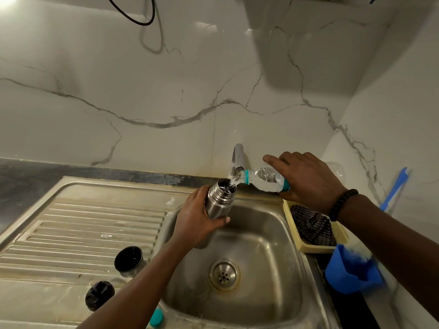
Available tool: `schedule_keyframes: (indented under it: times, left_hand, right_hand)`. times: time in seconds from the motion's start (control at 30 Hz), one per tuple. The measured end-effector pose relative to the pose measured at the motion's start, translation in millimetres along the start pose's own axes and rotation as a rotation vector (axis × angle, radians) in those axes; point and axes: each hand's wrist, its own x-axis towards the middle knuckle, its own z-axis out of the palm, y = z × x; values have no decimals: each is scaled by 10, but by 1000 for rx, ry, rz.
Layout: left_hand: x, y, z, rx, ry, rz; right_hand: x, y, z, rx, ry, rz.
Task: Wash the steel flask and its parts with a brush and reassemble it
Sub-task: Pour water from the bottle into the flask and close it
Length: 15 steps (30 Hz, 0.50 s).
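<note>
White marble-veined wall tiles rise behind a steel sink point(273, 233) with a ribbed draining board point(90, 224) on its left side. Over the basin's back left corner, the left hand point(197, 219) wraps around the body of the steel flask point(219, 199), holding it nearly upright with its open mouth tipped slightly toward the right. The right hand point(306, 178) grips a clear plastic water bottle point(266, 179), laid almost level with its neck pointing left, and water runs from it into the flask's mouth. The bottle's neck sits just above and to the right of the flask rim, close under the tap spout point(237, 156). On the draining board, near the left forearm, lie the flask's cup lid point(129, 261) and black stopper point(99, 295), with a teal bottle cap point(156, 318) at the sink's front edge. A blue-handled brush point(393, 191) leans against the wall at far right, nearer the right hand, beyond a yellow basket point(316, 249) and a blue holder point(351, 274). Open room for moving lies in the basin below the flask.
</note>
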Motion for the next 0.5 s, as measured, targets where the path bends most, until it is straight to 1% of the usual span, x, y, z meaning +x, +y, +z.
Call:
schedule_keyframes:
  times: [0.5]
  left_hand:
    - [-29,42,-22,-28,10,15]
  right_hand:
    - [3,-4,-66,-27,20,-16]
